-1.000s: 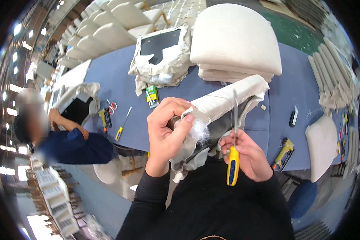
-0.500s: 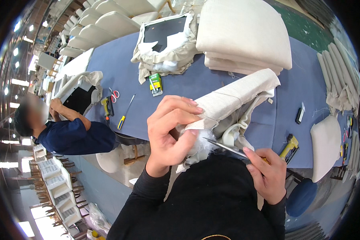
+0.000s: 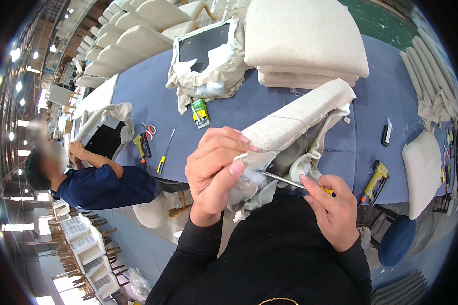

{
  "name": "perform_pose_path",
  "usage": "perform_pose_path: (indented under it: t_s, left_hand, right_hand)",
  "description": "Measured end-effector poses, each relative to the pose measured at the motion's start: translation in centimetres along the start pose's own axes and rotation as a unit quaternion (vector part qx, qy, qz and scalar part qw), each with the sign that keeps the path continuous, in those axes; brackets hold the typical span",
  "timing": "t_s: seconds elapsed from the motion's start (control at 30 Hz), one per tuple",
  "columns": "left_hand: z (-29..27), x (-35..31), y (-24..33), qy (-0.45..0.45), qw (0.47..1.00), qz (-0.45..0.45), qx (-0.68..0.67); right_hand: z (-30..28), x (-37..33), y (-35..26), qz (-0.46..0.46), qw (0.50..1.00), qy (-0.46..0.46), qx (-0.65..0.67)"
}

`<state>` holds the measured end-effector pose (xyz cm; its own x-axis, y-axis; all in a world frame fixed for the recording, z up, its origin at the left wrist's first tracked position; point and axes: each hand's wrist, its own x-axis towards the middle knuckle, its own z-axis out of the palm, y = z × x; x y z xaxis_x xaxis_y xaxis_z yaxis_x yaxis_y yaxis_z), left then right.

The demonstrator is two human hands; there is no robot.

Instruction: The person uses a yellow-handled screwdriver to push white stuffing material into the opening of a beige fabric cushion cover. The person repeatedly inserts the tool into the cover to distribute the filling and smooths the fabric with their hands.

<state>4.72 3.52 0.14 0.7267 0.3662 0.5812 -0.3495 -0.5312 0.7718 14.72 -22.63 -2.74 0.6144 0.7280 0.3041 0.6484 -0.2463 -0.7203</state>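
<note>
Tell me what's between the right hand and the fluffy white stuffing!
The metal shaft of a yellow-handled tool stretches from the right hand to the white stuffing, in the head view.

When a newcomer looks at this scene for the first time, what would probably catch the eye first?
Most likely the middle of the view, where the left hand grips a beige fabric-covered piece and the right hand holds a metal-shafted tool pointing at its white stuffing. After that, the stack of pale cushions on the blue table, at the top, right of centre.
</note>
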Motion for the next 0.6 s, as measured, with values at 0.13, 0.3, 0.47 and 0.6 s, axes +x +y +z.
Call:
perform_pose_path:
  t_s: [0.13,0.3,0.47,0.6]
  left_hand:
    - [0.2,0.3,0.0,-0.038,0.998,0.057,0.004]
    - [0.3,-0.1,0.1,0.025,0.999,-0.019,-0.015]
    - [0.2,0.0,0.1,0.064,0.994,-0.073,-0.039]
    - [0.2,0.1,-0.1,0.060,0.996,-0.062,-0.038]
  right_hand:
    - [0.8,0.0,0.0,0.011,1.000,0.021,0.001]
    - [0.2,0.4,-0.2,0.006,0.999,-0.017,0.033]
    - [-1.0,-1.3,0.9,-0.001,1.000,-0.016,-0.001]
    - [-0.7,-1.4,1.0,0.006,1.000,0.002,-0.007]
